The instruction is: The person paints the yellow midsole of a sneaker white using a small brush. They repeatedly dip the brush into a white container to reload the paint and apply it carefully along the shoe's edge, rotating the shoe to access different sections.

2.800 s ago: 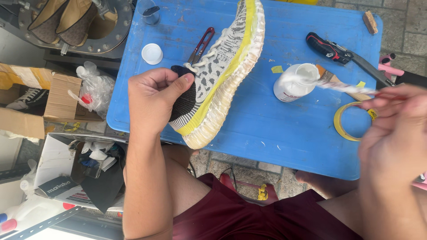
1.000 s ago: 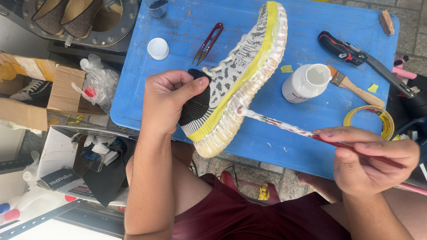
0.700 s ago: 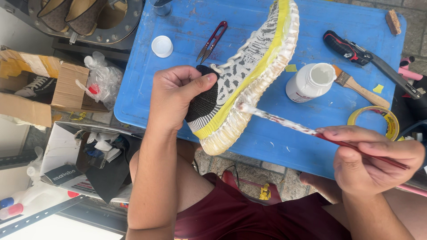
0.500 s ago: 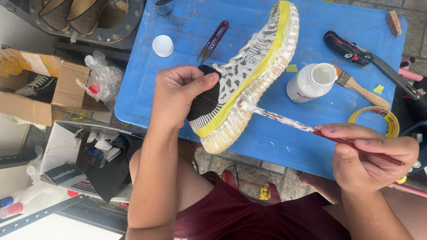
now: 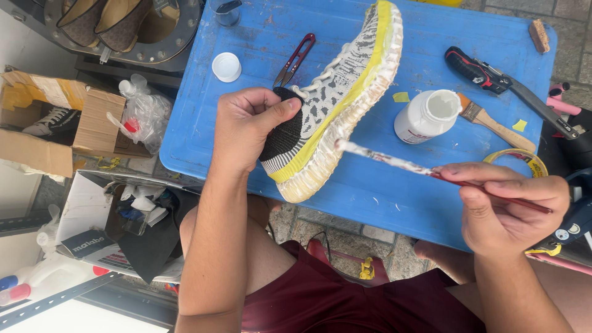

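A: What step r we on?

B: I think it's the glue step. My left hand (image 5: 250,126) is clamped on the heel of the shoe (image 5: 336,105) and holds it tipped on its side over the blue table (image 5: 394,197). My right hand (image 5: 509,206) is pinched tight on a thin brush (image 5: 425,171). The white tip sits right at the pale sole edge.

A: And the glue?

B: White bottle (image 5: 425,116), lid off, on the table just beside the shoe. Cap (image 5: 226,66) is far off on the other side.

A: Next move?

B: My guess: slide the tip along the sole rim, slow. Keep the shoe steady w/ the left hand so no glue gets on the knit.
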